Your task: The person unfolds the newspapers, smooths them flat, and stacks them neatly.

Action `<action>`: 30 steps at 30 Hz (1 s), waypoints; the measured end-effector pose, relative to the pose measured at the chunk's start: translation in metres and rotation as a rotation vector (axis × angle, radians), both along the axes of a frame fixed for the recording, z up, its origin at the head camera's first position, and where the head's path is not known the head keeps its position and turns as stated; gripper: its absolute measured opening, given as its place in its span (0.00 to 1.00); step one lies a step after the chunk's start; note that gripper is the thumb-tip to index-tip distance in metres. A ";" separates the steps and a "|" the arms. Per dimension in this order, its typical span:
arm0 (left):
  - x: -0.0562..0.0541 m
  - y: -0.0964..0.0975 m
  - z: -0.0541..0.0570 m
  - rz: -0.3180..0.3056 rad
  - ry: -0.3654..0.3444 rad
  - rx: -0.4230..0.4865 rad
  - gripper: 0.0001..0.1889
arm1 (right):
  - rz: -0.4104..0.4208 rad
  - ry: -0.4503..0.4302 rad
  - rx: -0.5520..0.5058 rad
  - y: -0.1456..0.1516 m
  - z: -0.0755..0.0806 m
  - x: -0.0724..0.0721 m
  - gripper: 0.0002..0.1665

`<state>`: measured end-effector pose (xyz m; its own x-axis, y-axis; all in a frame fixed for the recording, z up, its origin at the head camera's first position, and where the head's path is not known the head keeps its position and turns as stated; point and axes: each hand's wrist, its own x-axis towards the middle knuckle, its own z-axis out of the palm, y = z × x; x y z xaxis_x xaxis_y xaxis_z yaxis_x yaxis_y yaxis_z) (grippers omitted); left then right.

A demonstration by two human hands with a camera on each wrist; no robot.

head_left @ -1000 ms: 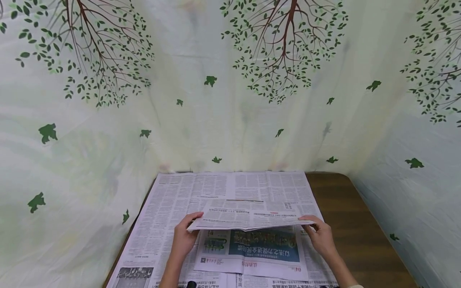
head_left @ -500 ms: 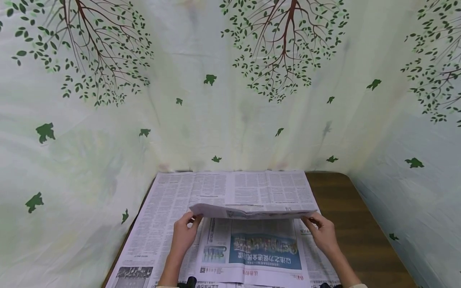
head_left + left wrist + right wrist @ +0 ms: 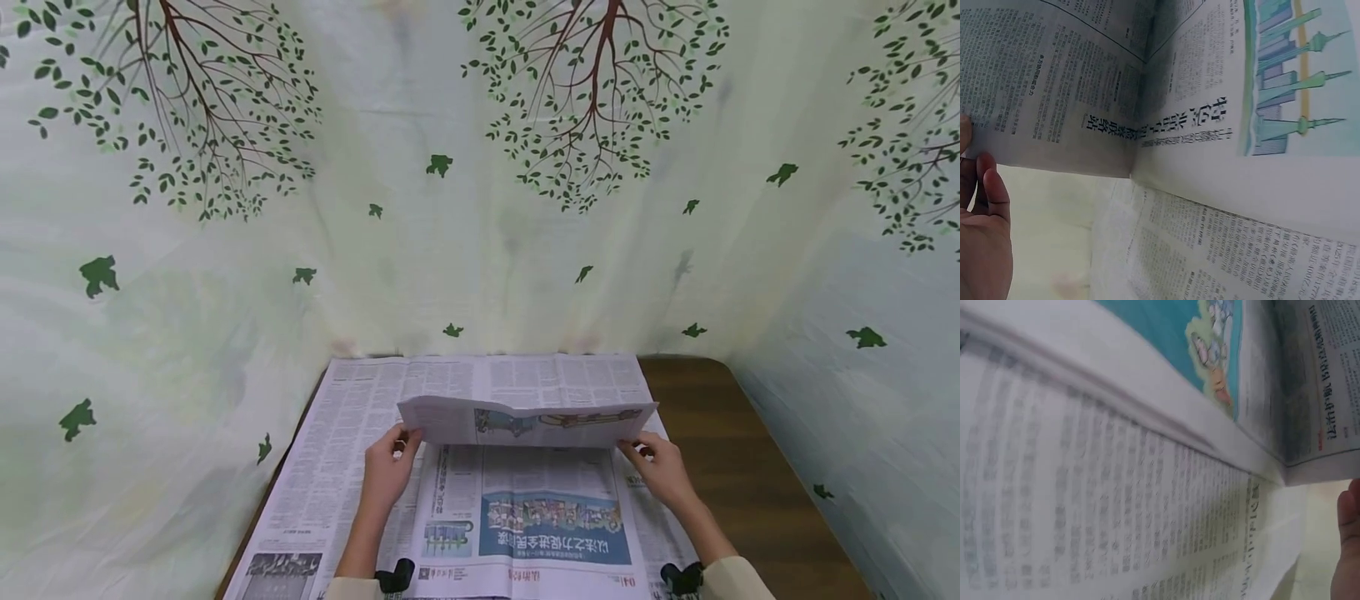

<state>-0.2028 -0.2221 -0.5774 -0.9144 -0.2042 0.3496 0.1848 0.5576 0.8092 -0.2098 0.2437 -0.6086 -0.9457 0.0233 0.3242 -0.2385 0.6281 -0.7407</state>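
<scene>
A folded newspaper point(image 3: 555, 529) lies in the middle, with a blue illustrated panel on its near half. Its far part is raised as a flap point(image 3: 517, 425), whose side facing me carries a coloured picture strip. My left hand point(image 3: 387, 467) pinches the flap's left side between thumb and fingers. At the opposite side, my right hand point(image 3: 662, 471) pinches the flap's right edge. In the left wrist view the raised page point(image 3: 1054, 81) meets the lying page at a crease, beside the left fingers point(image 3: 996, 187). Only part of the right fingers point(image 3: 1349, 509) shows in the right wrist view.
Large spread newspaper sheets point(image 3: 360, 417) cover most of the table under the folded one. Dark brown wooden tabletop point(image 3: 738, 483) shows along the right. A pale curtain point(image 3: 480, 275) printed with trees and leaves hangs close behind and at both sides.
The flap has swung up and away from me, from lying nearly level to standing, so its inner printed side now shows. Both hands have risen slightly with it, keeping their pinch.
</scene>
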 end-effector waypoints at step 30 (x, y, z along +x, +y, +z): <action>-0.015 -0.007 -0.017 -0.073 -0.019 -0.048 0.10 | -0.060 0.042 -0.112 -0.003 -0.005 -0.002 0.04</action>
